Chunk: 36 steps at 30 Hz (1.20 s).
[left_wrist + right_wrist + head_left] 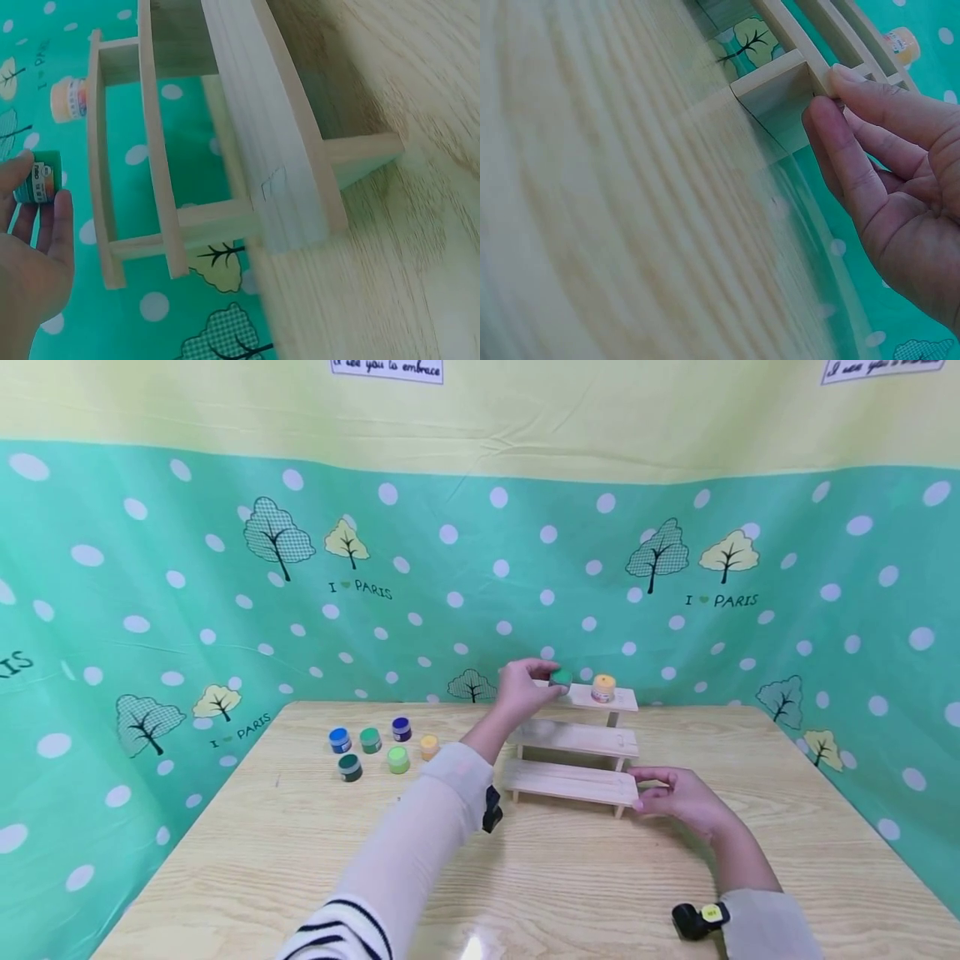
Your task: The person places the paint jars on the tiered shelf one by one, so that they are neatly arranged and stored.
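Note:
My left hand (522,687) pinches a small green paint jar (560,677) between thumb and fingers, over the left part of the top tier of a wooden three-step stand (573,779). In the left wrist view the label on this green jar (37,180) faces the camera. On the right part of the top tier sits an orange-yellow paint jar (603,688). At the stand's right side, my right hand (678,797) grips the end of the lowest step. Thumb and fingertips close on that step's corner (821,81) in the right wrist view.
Left of the stand, several paint jars are grouped on the wooden table (570,893): blue (340,741), green (371,741), purple (401,729), dark green (349,767), light green (398,760) and orange-yellow (429,747). A dotted green curtain (420,610) hangs behind the table.

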Each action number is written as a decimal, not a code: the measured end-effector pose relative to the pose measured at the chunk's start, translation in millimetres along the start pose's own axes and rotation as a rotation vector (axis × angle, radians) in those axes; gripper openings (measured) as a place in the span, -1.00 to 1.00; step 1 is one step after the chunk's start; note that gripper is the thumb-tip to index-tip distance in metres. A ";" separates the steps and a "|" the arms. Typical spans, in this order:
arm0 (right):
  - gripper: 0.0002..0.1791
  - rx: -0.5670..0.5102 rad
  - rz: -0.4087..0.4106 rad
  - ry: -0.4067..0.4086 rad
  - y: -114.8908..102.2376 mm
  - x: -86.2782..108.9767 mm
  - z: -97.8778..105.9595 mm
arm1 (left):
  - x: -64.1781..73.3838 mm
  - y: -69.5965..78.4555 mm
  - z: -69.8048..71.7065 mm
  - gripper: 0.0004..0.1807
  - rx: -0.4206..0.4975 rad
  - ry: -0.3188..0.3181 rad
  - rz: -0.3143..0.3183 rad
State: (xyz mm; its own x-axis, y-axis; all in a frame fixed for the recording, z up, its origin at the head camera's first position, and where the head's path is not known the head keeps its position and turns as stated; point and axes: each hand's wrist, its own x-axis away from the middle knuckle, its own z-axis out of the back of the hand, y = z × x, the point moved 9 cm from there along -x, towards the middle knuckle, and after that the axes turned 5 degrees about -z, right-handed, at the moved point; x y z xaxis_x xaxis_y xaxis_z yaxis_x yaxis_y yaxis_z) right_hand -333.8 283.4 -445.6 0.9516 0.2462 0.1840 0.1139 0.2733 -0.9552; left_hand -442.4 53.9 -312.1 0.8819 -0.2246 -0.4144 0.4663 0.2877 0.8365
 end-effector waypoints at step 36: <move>-0.23 0.022 -0.020 0.026 0.3 3.5 -2.0 | 0.9 -11.1 -7.3 -0.56 -0.027 -0.023 0.015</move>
State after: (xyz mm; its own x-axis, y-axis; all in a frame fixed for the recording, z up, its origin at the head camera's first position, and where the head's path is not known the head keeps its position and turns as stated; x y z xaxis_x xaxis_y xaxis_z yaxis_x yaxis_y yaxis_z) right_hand -329.8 282.5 -445.8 0.9563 0.2162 0.1969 0.1272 0.2988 -0.9458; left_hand -446.3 57.4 -324.4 0.8870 -0.2415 -0.3937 0.4555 0.3164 0.8321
